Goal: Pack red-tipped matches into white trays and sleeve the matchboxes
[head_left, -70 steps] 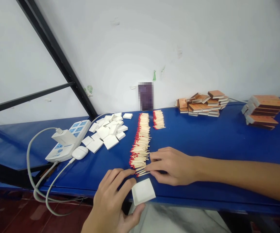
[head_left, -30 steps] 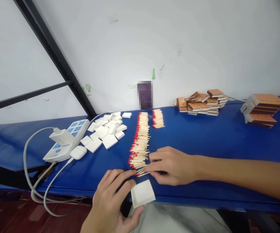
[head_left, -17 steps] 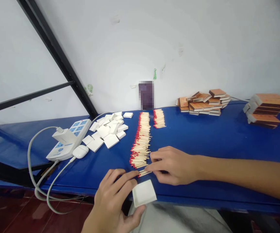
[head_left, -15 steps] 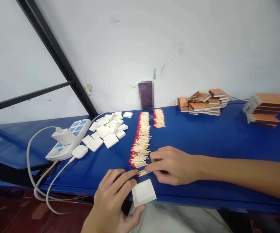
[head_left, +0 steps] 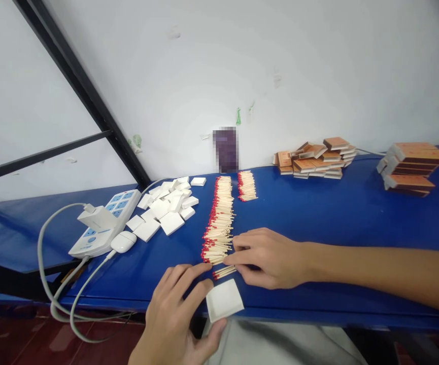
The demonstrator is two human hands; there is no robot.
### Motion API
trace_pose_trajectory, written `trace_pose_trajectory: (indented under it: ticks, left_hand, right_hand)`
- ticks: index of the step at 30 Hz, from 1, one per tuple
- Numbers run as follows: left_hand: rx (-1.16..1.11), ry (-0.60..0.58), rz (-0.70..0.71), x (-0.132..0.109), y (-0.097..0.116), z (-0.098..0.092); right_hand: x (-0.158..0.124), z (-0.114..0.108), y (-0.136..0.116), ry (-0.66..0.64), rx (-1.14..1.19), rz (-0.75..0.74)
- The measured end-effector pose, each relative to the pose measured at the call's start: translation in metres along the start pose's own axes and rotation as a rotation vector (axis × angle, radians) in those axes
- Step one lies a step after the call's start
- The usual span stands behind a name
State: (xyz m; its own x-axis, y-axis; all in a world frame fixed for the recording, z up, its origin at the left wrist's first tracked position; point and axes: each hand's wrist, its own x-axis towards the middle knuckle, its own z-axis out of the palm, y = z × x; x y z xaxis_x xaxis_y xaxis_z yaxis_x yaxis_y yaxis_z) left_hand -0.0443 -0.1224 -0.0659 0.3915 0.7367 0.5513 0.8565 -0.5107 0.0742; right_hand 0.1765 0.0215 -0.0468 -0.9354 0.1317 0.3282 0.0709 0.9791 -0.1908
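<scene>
My left hand [head_left: 179, 306] grips an open white matchbox tray [head_left: 225, 300] between thumb and index finger at the table's front edge. Its middle fingertip reaches the near end of a long row of red-headed matches [head_left: 219, 218]. A few matches [head_left: 225, 272] lie apart between that row and the tray. My right hand [head_left: 267, 258] rests to the right of the row, index finger stretched out and touching matches at its near end. The other right fingers are bent; no match shows within them. A shorter row of matches [head_left: 247, 186] lies farther back.
White trays [head_left: 171, 222] are heaped left of the matches, beside a power strip [head_left: 124, 203] with a charger, cables and a white case [head_left: 124, 242]. Orange matchbox sleeves [head_left: 316, 165] are piled along the wall, and matchboxes [head_left: 413, 165] are stacked far right.
My right index finger has shifted slightly toward the long row, and the few loose matches show more plainly apart from it. The left hand still holds the tray. The view has moved slightly.
</scene>
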Motion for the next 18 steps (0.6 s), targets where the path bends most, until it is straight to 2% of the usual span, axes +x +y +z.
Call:
trace_pose_trajectory:
  ticks: [18]
  left_hand:
    - [0.017,-0.026,0.021,0.004,0.0001,-0.0031]
  right_hand:
    - [0.0011,-0.0018,-0.0011,-0.025,0.004,0.027]
